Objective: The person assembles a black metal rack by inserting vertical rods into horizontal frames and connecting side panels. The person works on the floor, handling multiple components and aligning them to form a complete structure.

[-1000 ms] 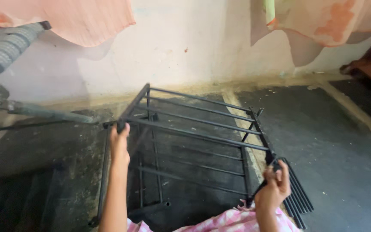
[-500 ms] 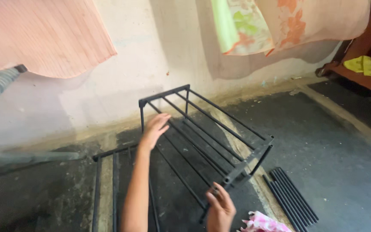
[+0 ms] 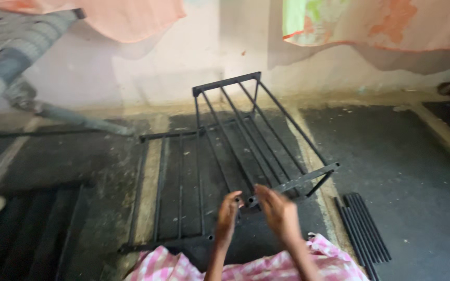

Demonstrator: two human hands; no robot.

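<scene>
Both hands, left hand (image 3: 228,216) and right hand (image 3: 278,212), open with fingers spread at the near rail of the tilted black rack (image 3: 259,138) on the floor; nothing gripped, so it could tip onto the flat rack (image 3: 170,190).

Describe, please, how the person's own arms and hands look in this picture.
Both forearms are bare, with no sleeves, gloves, watch or rings visible. The left hand and right hand look slightly motion-blurred. Pink-and-white checked cloth shows below the arms.
</scene>
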